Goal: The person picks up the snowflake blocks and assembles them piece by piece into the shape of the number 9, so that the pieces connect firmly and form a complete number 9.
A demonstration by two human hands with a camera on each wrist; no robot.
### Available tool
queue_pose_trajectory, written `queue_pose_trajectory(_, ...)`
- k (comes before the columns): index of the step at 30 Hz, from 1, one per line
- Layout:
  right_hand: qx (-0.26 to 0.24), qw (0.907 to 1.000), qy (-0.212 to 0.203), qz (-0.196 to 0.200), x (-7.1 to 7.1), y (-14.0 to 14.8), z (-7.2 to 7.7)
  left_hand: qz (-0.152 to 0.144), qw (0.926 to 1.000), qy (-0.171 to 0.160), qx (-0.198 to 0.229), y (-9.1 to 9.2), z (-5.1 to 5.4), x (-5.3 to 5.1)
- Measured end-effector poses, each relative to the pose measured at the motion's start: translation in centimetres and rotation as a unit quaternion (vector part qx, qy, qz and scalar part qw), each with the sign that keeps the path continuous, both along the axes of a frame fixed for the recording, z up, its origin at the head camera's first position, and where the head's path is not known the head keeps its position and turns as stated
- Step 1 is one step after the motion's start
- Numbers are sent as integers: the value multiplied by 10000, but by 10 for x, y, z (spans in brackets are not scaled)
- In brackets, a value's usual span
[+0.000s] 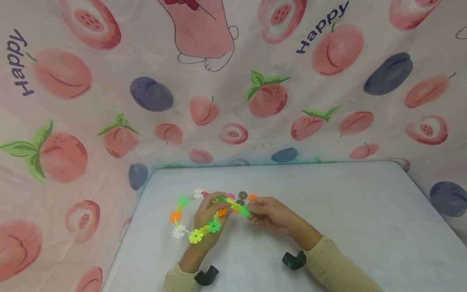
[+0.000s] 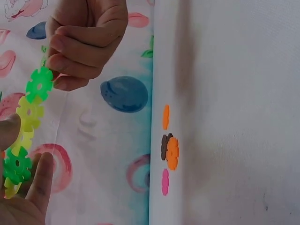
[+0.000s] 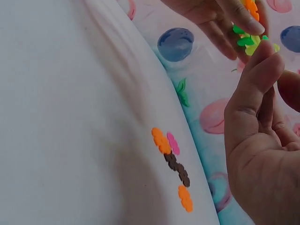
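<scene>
A chain of interlocking flower-shaped plastic discs (image 1: pixel 196 236), in yellow, green, white and orange, curves around and across my left wrist. My left hand (image 1: pixel 205 213) holds a stretch of it between thumb and fingers; in the left wrist view the thumb (image 2: pixel 9 132) lies over the yellow discs (image 2: pixel 30 114). At the chain's right end, the fingertips of my right hand (image 1: pixel 273 213) pinch a green disc (image 2: pixel 39 85). The right wrist view shows the right hand (image 3: pixel 255 126) close in front, hiding part of the chain.
Beyond the hands, loose discs lie on the white table (image 1: pixel 346 211): brown (image 1: pixel 243 195), orange (image 1: pixel 252 197) and pink (image 1: pixel 230 196). A fruit-printed cloth (image 1: pixel 233 93) hangs behind the table and at its sides. Each wrist carries a black mount (image 1: pixel 294 260).
</scene>
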State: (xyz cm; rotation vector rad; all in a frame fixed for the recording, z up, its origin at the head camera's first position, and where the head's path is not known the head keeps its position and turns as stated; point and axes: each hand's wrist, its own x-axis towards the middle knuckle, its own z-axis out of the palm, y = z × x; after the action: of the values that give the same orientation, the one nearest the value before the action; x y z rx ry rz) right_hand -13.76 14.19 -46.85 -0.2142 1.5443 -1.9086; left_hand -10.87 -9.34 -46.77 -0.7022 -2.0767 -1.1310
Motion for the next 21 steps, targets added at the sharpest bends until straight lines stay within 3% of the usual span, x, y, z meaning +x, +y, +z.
queue_pose_trajectory(6, 769, 9955, 496, -244, -5, 4, -6, 202, 9991, -351, 88, -3, 1, 3)
queue_pose_trajectory(10, 1588, 9807, 1066, -404, -11, 6, -11, 307, 9985, -449, 77, -3, 0, 4)
queue_pose_trajectory(14, 2618, 9465, 1755, -690, -18, 5, -16, 440, 9975, -561, 5, -3, 0, 4)
queue_pose_trajectory(21, 4063, 8597, 2868, -1163, -33, 2, -32, 771, 9941, -712, -254, -3, 0, 6)
